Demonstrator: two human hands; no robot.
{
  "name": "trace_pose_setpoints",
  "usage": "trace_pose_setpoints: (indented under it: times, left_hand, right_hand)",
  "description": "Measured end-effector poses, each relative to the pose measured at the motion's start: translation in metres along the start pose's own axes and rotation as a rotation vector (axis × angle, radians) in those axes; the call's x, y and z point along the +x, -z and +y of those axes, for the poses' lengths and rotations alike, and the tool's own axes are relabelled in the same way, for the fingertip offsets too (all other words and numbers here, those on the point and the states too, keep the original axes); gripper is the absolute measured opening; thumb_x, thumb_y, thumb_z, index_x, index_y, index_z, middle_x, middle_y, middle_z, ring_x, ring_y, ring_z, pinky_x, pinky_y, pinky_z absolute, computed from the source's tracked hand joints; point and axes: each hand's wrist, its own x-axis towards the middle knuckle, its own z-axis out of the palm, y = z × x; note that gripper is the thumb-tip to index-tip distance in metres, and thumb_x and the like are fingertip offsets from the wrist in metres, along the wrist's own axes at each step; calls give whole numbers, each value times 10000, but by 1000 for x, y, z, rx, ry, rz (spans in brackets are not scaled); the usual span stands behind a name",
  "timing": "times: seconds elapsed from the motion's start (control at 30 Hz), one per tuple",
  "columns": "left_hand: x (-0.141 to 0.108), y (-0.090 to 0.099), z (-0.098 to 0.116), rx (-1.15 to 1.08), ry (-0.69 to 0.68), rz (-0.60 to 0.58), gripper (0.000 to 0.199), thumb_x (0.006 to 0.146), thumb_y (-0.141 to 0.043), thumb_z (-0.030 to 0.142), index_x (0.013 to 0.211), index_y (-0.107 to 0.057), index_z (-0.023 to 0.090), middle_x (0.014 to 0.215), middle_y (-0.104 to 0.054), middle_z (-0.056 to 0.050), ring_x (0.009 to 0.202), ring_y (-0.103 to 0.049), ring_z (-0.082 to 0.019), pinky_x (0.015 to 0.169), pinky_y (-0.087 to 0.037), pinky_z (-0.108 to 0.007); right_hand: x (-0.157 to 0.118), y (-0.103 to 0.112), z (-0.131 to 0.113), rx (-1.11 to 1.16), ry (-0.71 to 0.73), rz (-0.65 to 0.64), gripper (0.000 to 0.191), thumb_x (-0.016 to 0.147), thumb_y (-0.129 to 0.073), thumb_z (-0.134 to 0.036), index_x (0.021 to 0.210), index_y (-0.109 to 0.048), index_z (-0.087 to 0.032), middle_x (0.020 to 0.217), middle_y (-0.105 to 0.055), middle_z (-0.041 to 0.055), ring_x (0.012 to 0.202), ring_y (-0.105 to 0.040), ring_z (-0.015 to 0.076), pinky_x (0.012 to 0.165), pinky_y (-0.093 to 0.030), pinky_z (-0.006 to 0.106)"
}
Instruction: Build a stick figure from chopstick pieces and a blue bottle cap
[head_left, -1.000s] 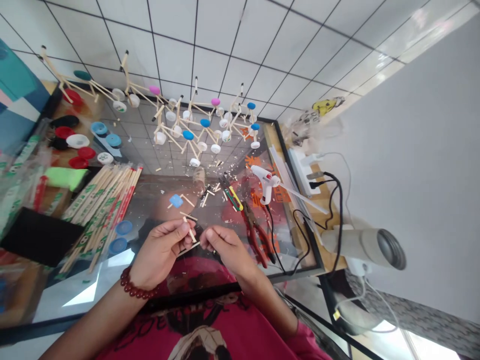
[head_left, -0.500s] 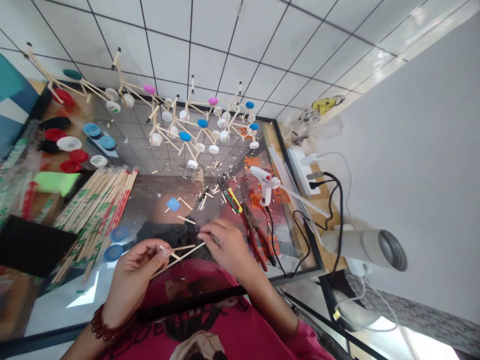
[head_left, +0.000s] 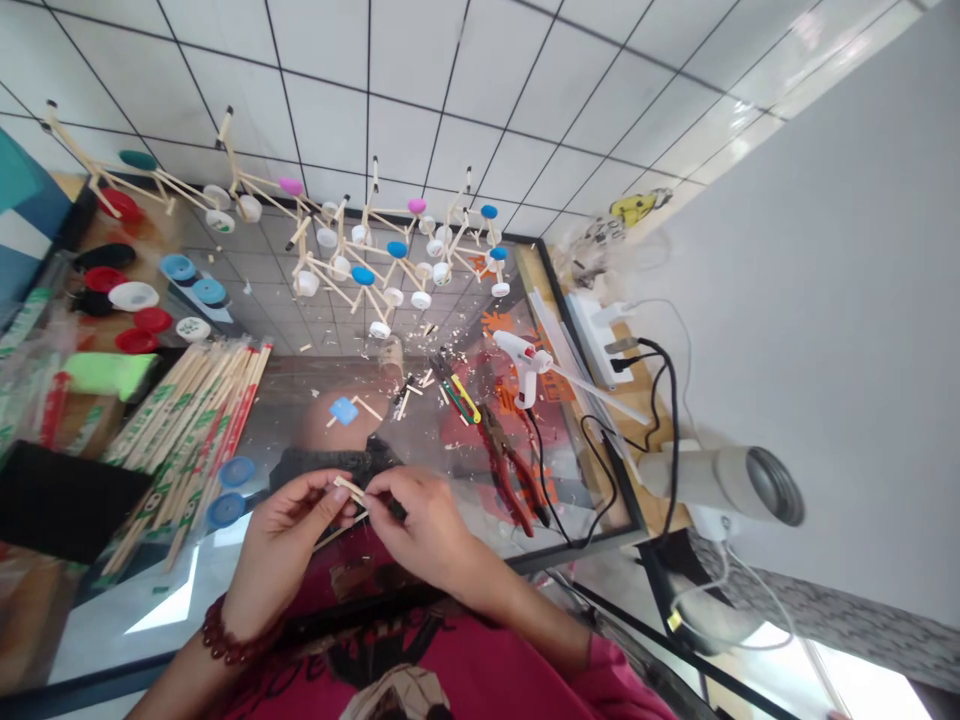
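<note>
My left hand [head_left: 289, 530], with a beaded bracelet at the wrist, pinches a small frame of thin wooden sticks [head_left: 346, 487]. My right hand [head_left: 424, 525] meets it from the right, thumb and fingertips closed on a short end of stick; the fingers hide much of it. Part of a longer stick [head_left: 341, 530] shows below the hands. Just beyond lies a blue cap [head_left: 343, 410] with short sticks at it. Red-handled pliers [head_left: 510, 470], a yellow-and-green cutter [head_left: 461, 398] and a white glue gun [head_left: 523, 365] lie to the right.
Several stick-and-cap models [head_left: 390, 250] stand at the back of the glass table. Wrapped chopsticks [head_left: 187, 440] and blue caps [head_left: 231, 510] lie on the left. A power strip [head_left: 600, 335], black cable [head_left: 570, 540] and grey cylinder [head_left: 720, 480] are at the right.
My right hand has moved left and toward me to meet the left hand at the sticks. A loose stick near the blue cap no longer shows on the table. The view has shifted slightly.
</note>
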Motion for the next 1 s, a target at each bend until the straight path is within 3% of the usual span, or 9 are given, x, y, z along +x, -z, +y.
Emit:
trace_pose_setpoints:
  times: [0.1,0.23,0.33,0.47,0.6,0.73,0.9,1.0]
  left_hand:
    - [-2,-11,1,-118,65,-4,526,398,-1119,447,773,-874,170,718,-813,-58,597,-685,-139,606,-609,-239]
    - [-1,-20,6,-220,132,-106,472,455,-1122,396,788,-887,158,655,-776,-44,565,-645,-122,563,-573,-226]
    - [0,-25,11,-226,135,-159,459,452,-1124,384,758,-876,149,597,-737,-35,526,-631,-119,517,-540,-214]
    - [0,-34,17,-202,124,-147,436,406,-1124,366,653,-827,162,571,-730,-33,507,-650,-135,512,-565,-230]
    - [3,-39,19,-220,84,-91,440,386,-1119,358,644,-830,150,610,-759,-47,546,-668,-123,534,-580,-201]
    - [8,-37,19,-228,64,-49,457,387,-1117,351,702,-858,144,664,-787,-57,574,-690,-127,542,-603,-196]
    - [10,-34,17,-252,53,-66,451,443,-1118,323,770,-865,142,682,-783,-47,595,-728,-146,563,-640,-210]
    - [11,-33,16,-287,82,-81,398,532,-1101,289,814,-853,158,699,-775,-25,638,-779,-177,614,-681,-243]
  right_hand:
    - [-4,-2,-4,231,-177,-38,109,940,-647,-200,862,-712,-241,766,-782,-8,644,-675,149,651,-501,254]
    - [1,4,-4,485,-389,-94,163,929,-714,-360,832,-696,-230,734,-763,-9,617,-626,135,612,-504,245]
    - [4,7,-3,660,-462,-116,256,900,-769,-462,827,-681,-233,754,-762,-6,665,-670,145,676,-571,268]
    - [4,8,-2,792,-507,-144,334,883,-804,-556,879,-701,-238,789,-769,-1,725,-734,163,743,-627,305]
    - [5,16,5,719,-521,-58,298,902,-780,-531,902,-722,-239,793,-788,10,719,-746,176,737,-631,315]
    - [10,27,19,477,-474,103,230,922,-738,-460,941,-766,-232,786,-810,28,700,-730,184,707,-596,307]
    - [14,34,32,306,-423,90,239,1006,-616,-406,973,-784,-239,760,-800,19,659,-699,184,658,-566,301]
    - [16,36,36,63,-327,107,207,1011,-608,-339,951,-794,-271,755,-777,30,671,-690,212,680,-560,329]
